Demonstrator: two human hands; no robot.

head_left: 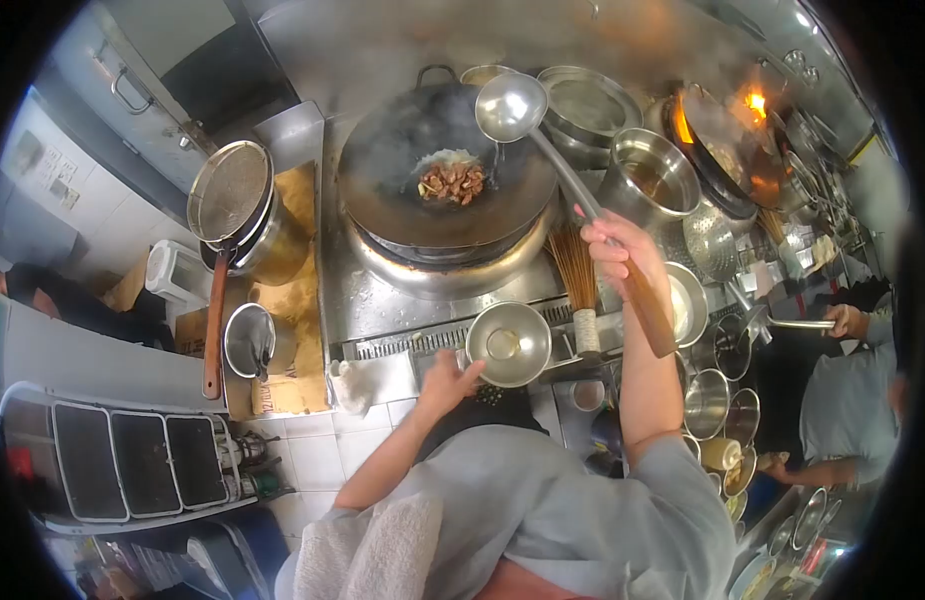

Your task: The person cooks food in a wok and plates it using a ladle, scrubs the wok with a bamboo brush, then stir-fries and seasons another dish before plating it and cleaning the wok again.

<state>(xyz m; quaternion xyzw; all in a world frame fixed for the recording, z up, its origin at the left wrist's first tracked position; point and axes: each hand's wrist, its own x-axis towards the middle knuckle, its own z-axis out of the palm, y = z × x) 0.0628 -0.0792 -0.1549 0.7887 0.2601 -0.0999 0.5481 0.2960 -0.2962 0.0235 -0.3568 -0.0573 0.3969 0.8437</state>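
A long-handled ladle (512,106) with a wooden grip is raised over the right side of a large wok (382,195). My right hand (622,252) is closed around its handle. Pieces of browned meat (452,182) lie in the bottom of the wok, with steam rising. Close to my body, my left hand (450,384) grips the rim of a metal bowl (507,372), its thumb on the near left edge. A little liquid shows at the bottom of that bowl. Just right of the wok stands a bamboo wok brush (577,275).
On the left, a wire strainer (230,192) rests over a pot beside a metal container (250,340). A metal pot (662,172) stands to the right. A flaming wok (717,140) is beyond it, and a co-worker (847,400) holds a ladle nearby. A white cloth (367,385) lies on the stove's front edge.
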